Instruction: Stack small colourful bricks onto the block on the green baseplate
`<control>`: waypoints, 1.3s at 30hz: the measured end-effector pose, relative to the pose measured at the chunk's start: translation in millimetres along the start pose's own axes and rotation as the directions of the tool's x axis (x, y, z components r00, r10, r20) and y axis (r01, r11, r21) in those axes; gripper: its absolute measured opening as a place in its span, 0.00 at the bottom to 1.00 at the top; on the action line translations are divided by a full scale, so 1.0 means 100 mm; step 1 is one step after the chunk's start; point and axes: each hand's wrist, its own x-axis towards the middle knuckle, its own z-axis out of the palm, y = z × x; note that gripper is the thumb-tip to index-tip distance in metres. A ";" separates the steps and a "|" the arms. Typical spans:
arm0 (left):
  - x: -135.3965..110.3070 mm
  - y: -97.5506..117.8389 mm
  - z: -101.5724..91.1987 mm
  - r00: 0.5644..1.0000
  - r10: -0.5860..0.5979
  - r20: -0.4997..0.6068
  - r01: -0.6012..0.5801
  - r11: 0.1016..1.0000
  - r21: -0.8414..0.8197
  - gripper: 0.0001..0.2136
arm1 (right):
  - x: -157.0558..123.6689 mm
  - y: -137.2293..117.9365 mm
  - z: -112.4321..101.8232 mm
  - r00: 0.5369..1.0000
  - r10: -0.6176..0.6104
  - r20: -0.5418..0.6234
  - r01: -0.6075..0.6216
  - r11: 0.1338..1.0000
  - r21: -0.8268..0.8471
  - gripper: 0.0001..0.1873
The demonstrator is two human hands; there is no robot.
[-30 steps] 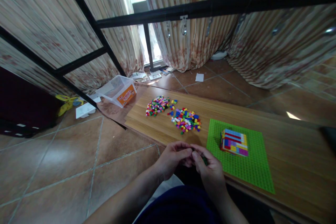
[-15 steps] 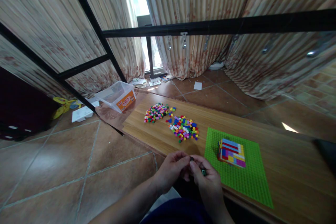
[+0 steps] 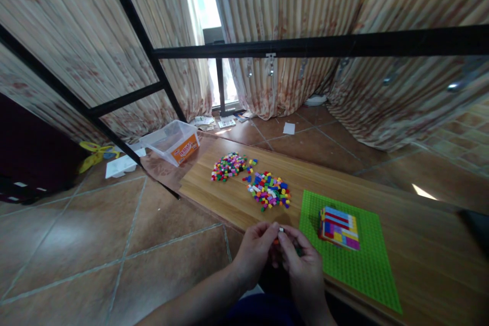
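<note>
My left hand (image 3: 252,253) and my right hand (image 3: 304,264) meet at the front edge of the table, fingertips pinched together. Between them shows a small toy brick (image 3: 281,230), white on top with a dark part beside it. A bit of orange is just visible under the left fingers, and something dark green peeks out from my right hand; both are mostly covered. To the right of my hands lies a green baseplate (image 3: 359,280). On it stands a layered block of multicoloured bricks (image 3: 339,227), with red and pale blue stripes on top.
Two piles of loose bricks, a farther pile (image 3: 229,166) and a nearer pile (image 3: 269,191), lie on the wooden table (image 3: 206,196). Beyond its left end stands a clear plastic box (image 3: 168,143). A black metal rail (image 3: 305,47) crosses above, before the curtains.
A white brick face now shows between my fingertips where a dark piece showed before. Orange has come into sight below it. The whole view has shifted slightly.
</note>
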 end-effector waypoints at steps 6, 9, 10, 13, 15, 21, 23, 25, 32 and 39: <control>0.07 -0.10 0.04 0.996 0.039 -0.084 -0.048 0.994 -0.099 0.19 | 0.06 0.08 0.02 0.995 -0.037 -0.089 0.031 0.997 -0.067 0.20; 0.16 -0.13 0.08 0.981 0.036 -0.193 -0.071 0.981 -0.180 0.19 | 0.13 0.08 0.05 0.987 -0.135 -0.087 0.118 0.978 -0.174 0.19; 0.19 -0.13 0.09 0.974 0.033 -0.225 -0.080 0.976 -0.203 0.18 | 0.16 0.08 0.07 0.982 -0.165 -0.086 0.144 0.966 -0.213 0.19; 0.31 -0.12 0.13 0.961 0.021 -0.275 -0.090 0.966 -0.242 0.17 | 0.25 0.10 0.10 0.969 -0.234 -0.085 0.197 0.928 -0.315 0.19; 0.38 -0.11 0.15 0.955 0.019 -0.295 -0.097 0.963 -0.251 0.17 | 0.30 0.12 0.12 0.962 -0.262 -0.080 0.218 0.909 -0.356 0.20; 0.53 -0.13 0.21 0.938 0.031 -0.344 -0.130 0.955 -0.268 0.16 | 0.43 0.21 0.11 0.943 -0.306 -0.132 0.232 0.887 -0.400 0.21; 0.56 -0.13 0.22 0.938 0.018 -0.345 -0.121 0.952 -0.279 0.17 | 0.48 0.22 0.10 0.943 -0.286 -0.168 0.213 0.910 -0.357 0.21; 0.59 -0.14 0.21 0.945 0.020 -0.326 -0.111 0.958 -0.264 0.18 | 0.52 0.23 0.10 0.961 -0.192 -0.199 0.150 0.967 -0.207 0.20; 0.63 -0.14 0.14 0.970 0.135 -0.203 -0.156 0.984 -0.091 0.19 | 0.59 0.20 0.07 0.992 0.034 -0.122 -0.019 0.993 0.118 0.15; 0.71 -0.15 0.01 0.913 0.360 -0.192 -0.317 0.922 0.220 0.13 | 0.57 0.15 0.06 0.996 0.090 -0.025 -0.089 0.995 0.054 0.19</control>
